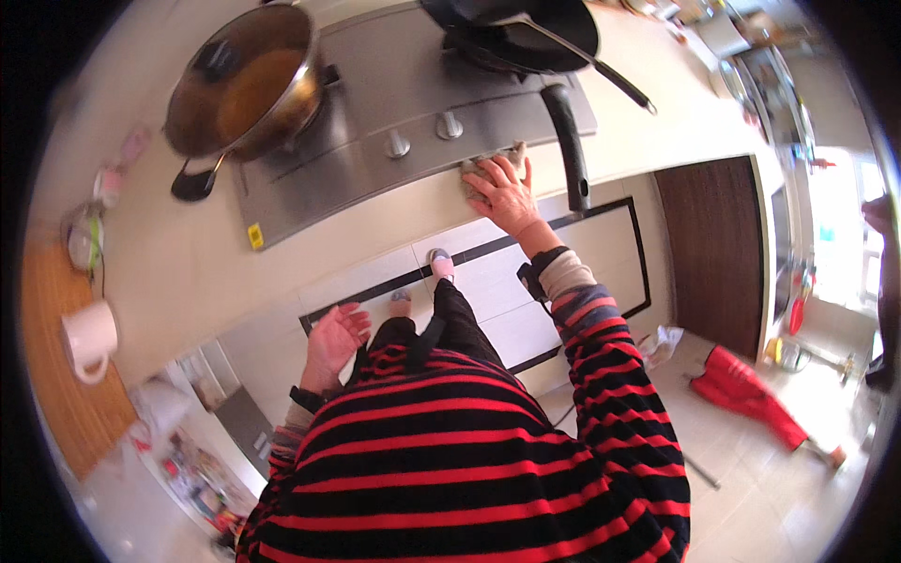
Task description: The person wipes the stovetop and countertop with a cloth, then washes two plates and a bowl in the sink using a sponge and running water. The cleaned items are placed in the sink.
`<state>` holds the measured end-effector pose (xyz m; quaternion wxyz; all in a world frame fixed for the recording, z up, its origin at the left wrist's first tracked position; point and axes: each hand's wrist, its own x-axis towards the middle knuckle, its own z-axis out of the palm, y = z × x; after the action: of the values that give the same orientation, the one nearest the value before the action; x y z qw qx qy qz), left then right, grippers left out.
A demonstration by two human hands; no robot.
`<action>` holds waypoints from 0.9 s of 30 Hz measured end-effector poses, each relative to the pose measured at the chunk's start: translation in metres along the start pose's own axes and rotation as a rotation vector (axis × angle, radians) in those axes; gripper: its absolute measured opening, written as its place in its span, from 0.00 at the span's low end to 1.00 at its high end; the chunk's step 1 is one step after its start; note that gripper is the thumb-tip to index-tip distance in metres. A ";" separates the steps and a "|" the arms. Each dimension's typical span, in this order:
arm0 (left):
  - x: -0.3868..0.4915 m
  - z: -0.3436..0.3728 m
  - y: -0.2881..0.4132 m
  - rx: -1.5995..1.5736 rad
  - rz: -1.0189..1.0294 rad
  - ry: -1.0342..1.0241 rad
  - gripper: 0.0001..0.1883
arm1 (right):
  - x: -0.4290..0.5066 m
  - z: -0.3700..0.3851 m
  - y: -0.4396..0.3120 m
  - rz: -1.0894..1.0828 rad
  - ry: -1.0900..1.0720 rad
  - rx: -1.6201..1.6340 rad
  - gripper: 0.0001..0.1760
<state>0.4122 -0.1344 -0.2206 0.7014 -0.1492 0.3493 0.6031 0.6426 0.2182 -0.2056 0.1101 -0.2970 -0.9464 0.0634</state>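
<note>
Under the fingers of my right hand (508, 200) lies a crumpled grey-brown cloth (486, 171), pressed against the front edge of the steel gas hob (338, 193) and the pale countertop. Two control knobs (424, 135) stand on the hob just left of that hand. My left hand (336, 341) hangs free by my waist, fingers slightly curled and apart, with nothing in it. A deep steel pot (299, 98) with brownish contents sits on the left of the hob. On the right burner rests a black wok (556, 35), its handle (566, 144) reaching over the counter's front edge.
A long-handled utensil (588, 60) lies across the wok, its handle sticking out to the right. At the left, a white mug (90, 341) stands on a wooden board (49, 317). A dark wood cabinet panel (711, 253) and a red garment-like cloth (750, 397) are to the right.
</note>
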 end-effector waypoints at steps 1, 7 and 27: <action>0.005 -0.001 -0.001 0.038 -0.042 0.019 0.21 | -0.003 0.002 0.006 -0.006 -0.002 0.015 0.24; 0.025 0.012 -0.005 0.141 -0.153 0.162 0.21 | -0.016 0.024 0.044 -0.081 0.159 0.113 0.24; 0.217 0.281 -0.220 0.169 -0.027 0.290 0.18 | -0.085 -0.094 0.494 -0.001 0.172 0.063 0.21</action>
<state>0.7145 0.1540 -0.2130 0.6619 -0.1799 0.4941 0.5342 1.0041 0.5770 -0.2209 0.2003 -0.2974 -0.9311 0.0674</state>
